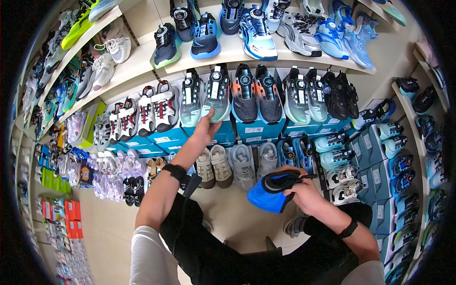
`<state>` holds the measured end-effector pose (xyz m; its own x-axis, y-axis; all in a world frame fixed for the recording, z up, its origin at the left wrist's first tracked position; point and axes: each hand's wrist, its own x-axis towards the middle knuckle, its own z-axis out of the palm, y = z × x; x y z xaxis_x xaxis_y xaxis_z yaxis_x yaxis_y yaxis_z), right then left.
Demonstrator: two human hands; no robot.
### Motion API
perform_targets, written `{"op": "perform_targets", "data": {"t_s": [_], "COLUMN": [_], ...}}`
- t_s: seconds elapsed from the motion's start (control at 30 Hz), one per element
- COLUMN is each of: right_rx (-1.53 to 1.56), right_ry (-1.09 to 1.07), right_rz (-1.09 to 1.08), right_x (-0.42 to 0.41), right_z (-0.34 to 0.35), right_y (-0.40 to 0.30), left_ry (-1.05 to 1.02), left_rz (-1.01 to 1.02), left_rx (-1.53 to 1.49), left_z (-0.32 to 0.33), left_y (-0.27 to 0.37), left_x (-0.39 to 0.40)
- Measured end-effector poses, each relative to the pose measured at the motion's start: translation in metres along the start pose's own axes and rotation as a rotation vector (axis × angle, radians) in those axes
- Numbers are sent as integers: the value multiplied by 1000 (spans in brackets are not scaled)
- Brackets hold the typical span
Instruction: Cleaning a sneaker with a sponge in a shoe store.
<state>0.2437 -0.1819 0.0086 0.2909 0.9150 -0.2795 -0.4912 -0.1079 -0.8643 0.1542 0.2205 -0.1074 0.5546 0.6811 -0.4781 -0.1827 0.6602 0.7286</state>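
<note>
My left hand (pixel 207 129) grips the toe of a grey-green sneaker (pixel 218 96) with a dial closure, thumb on top. Its mate (pixel 190 101) stands just to the left, both on teal shoe boxes (pixel 222 133). In my right hand (pixel 304 192) is a blue fabric pouch or mitt (pixel 263 197) with black trim, its dark opening turned up. It hangs over the floor in front of my knees. To the right of the gripped sneaker stands a dark pair with orange sides (pixel 245 101).
A shelf (pixel 221 58) of dial-closure sneakers runs above the boxes. Beige shoes (pixel 221 164) and grey sneakers (pixel 244 165) stand low between my hands. Stacked shoe boxes (pixel 372 174) rise at the right. Red boxes (pixel 73 213) lie at the far left on the tiled floor (pixel 103 228).
</note>
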Motion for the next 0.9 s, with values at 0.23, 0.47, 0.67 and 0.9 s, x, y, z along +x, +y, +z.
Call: {"op": "perform_targets", "data": {"t_s": [0.23,0.47,0.67,0.9], "right_rx": [-18,-111,-286,-755], "right_ry": [48,23,-68,-89], "right_rz": [-54,-50,-274,-745], "right_x": [0,9,11,15], "right_z": [-3,-2,10,23], "right_y": [0,10,-11,-27], "left_ry": [-27,-112,-189,-268], "left_rz": [-69,-79,-43,-126], "left_rx": [25,108,364,492], "left_z": [11,-28,-45,-39], "left_y": [16,42,49,28], "left_x": [-58,-135,-190,-232]}}
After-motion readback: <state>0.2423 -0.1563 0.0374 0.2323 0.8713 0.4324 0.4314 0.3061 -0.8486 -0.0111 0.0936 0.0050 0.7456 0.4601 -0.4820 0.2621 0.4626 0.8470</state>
